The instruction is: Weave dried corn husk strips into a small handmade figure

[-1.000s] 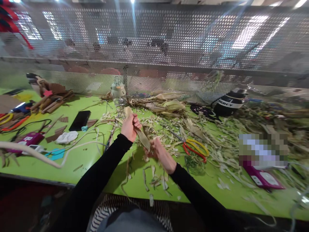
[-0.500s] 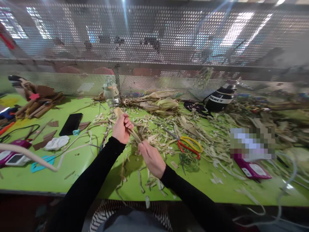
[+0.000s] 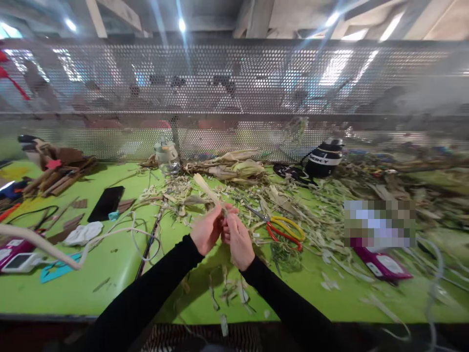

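Both hands meet above the middle of the green table (image 3: 113,274). A pale corn husk strip (image 3: 207,188) sticks up and away from between them. My left hand (image 3: 208,229) is closed with its fingertips pinching the strip's lower part. Close against it, my right hand (image 3: 239,239) is also closed, thumb and fingers pressed on the same strip; its lower end is hidden in the fingers. Right of my hands lie scissors (image 3: 287,230) with red and yellow handles, and beside them a tangle of green string (image 3: 287,256). Husk scraps lie all around.
Husks (image 3: 234,166) are piled by the perforated metal screen (image 3: 227,98). A clear bottle (image 3: 167,156) and a black bottle (image 3: 324,159) stand before it. Leftward are a black phone (image 3: 106,204) and a cable (image 3: 135,227); rightward, a purple device (image 3: 384,261).
My hands have come together; the left moved right and nearer to me. The husk strip now points up and away from both hands. The camera view has tilted up.
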Motion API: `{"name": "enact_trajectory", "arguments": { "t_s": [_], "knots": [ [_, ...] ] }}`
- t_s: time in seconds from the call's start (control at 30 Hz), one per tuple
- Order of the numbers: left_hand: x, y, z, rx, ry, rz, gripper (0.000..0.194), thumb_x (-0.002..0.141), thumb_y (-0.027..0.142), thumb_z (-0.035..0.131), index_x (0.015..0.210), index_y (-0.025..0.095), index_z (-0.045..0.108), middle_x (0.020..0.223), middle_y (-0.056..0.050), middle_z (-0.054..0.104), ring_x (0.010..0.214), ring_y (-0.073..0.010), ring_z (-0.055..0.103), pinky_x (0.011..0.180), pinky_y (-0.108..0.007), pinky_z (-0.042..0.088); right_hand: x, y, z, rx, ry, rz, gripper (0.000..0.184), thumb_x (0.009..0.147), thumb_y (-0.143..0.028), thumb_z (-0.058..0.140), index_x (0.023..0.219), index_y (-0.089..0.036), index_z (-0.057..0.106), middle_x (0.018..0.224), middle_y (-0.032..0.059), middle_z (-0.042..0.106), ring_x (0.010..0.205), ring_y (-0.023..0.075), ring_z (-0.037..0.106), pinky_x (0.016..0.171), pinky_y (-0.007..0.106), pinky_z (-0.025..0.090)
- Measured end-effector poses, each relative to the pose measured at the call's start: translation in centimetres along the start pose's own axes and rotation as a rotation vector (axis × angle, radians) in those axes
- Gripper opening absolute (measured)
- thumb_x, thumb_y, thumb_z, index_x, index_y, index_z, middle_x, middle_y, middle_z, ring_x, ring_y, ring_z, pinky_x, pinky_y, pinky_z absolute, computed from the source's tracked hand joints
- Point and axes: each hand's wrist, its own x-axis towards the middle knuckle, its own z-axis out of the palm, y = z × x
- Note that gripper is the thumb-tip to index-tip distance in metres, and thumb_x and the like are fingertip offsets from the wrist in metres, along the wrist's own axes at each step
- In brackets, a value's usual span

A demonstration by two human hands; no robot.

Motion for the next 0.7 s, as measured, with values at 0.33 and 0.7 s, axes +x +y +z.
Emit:
{"name": "enact_trajectory", "arguments": {
  "t_s": [0.33, 0.7],
  "knots": [
    [-0.6, -2.0, 0.1, 0.094, 0.050, 0.046, 0.019, 0.080, 0.032, 0.061, 0.088, 0.016, 0.066, 0.085, -0.005, 0.069, 0.079, -0.0138, 0.064, 0.066, -0.021, 0.047, 0.4, 1.1, -0.4, -0.210, -0.047, -0.094, 0.034, 0.087, -0.054, 0.036, 0.076, -0.023, 0.043, 0.065, -0.0034, 0.039, 0.057, 0.0117, 0.038, 0.050, 0.023, 0.035],
    [-1.0, 3.8, -1.3, -0.070, 0.116, 0.194, 0.014, 0.088, 0.020, 0.053, 0.075, 0.014, 0.055, 0.056, 0.006, 0.043, 0.047, -0.0040, 0.046, 0.049, -0.014, 0.043, 2.5, -6.3, -9.9, -1.057, -0.157, -0.226, 0.023, 0.085, -0.037, 0.052, 0.071, -0.020, 0.058, 0.067, -0.0002, 0.057, 0.058, 0.0123, 0.047, 0.058, 0.026, 0.033]
  ]
}}
